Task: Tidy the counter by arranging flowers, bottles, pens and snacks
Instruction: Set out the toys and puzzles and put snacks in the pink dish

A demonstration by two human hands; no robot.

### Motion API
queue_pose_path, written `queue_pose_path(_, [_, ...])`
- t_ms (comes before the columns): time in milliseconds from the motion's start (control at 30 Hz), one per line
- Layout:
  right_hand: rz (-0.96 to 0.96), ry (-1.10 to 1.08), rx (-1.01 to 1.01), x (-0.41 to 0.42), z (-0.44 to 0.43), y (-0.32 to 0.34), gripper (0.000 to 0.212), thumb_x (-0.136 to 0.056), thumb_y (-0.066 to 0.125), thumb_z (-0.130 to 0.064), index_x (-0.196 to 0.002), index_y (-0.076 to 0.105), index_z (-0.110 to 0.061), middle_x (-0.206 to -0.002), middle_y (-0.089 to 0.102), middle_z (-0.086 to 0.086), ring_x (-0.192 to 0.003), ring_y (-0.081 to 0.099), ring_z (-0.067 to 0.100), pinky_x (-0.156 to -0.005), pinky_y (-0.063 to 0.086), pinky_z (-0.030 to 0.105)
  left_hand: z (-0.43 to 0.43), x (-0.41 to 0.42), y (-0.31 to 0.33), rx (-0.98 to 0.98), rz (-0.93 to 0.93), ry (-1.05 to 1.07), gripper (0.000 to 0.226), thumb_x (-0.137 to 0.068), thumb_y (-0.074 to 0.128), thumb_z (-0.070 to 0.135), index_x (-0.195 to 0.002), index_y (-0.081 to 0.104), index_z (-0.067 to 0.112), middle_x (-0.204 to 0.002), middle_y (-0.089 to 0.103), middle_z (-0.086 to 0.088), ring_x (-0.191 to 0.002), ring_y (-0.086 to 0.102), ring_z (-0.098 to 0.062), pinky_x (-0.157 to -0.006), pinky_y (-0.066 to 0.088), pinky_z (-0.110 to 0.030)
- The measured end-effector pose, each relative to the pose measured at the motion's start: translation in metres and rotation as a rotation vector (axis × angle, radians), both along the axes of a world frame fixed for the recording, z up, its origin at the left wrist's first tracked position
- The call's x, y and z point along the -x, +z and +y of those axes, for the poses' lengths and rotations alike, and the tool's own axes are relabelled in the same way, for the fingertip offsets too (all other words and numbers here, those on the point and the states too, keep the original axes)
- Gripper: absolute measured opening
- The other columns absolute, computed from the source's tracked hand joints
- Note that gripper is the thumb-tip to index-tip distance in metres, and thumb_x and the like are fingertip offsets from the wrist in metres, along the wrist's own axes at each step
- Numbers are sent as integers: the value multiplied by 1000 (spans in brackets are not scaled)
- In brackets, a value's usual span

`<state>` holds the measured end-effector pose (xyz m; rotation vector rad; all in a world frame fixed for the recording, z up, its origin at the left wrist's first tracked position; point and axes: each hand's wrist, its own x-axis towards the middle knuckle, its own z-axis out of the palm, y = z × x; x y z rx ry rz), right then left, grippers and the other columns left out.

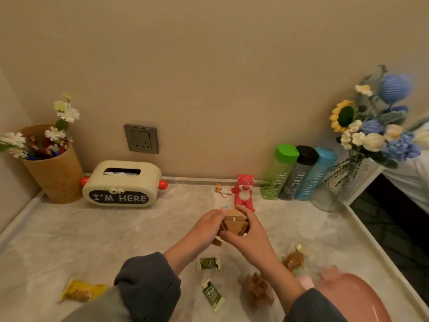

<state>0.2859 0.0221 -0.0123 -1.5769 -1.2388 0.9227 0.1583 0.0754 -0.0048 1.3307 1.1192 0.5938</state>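
1. Our left hand (206, 226) and right hand (247, 232) both grip the small wooden box (234, 223), fingers curled round its sides, over the middle of the counter (92, 240). We cannot tell whether it is lifted clear. If one hand lets go first, we judge the box could tip out and fall.
2. The pink bear (243, 192) stands just beyond our right fingertips. A push forward could knock it over.
3. The green bottle (279, 170), black-capped bottle (299, 174) and blue bottle (316, 176) stand side by side, apparently touching, against the wall, beside the glass vase (346, 184) of knitted flowers (371, 129). A bump to one could topple the row into the top-heavy vase.
4. The snacks lie loose near our forearms: two green packets (209, 263), a yellow packet (80, 291) and an amber wrapped sweet (293, 260) by the pink plate (355, 298). A dragging sleeve could sweep them off the near edge.
5. The white flowers (67, 113) lean out of the cardboard tube (55, 173) at far left. Reaching there could catch a stem. Whether the red and blue sticks inside are pens, we cannot tell.
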Motion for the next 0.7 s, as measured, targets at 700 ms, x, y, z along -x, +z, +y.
queue_pose_path(700, [262,-113,73,-109,113,-29,28,-76,76,-7,-102,68,-8,-87,72,2,-74,66,12,-60,51,19,132,-103,-44,-286,130,-20,79,-83,70,7,-148,25,17,-141,39,-2,-110,50,-2,-91,43,-13])
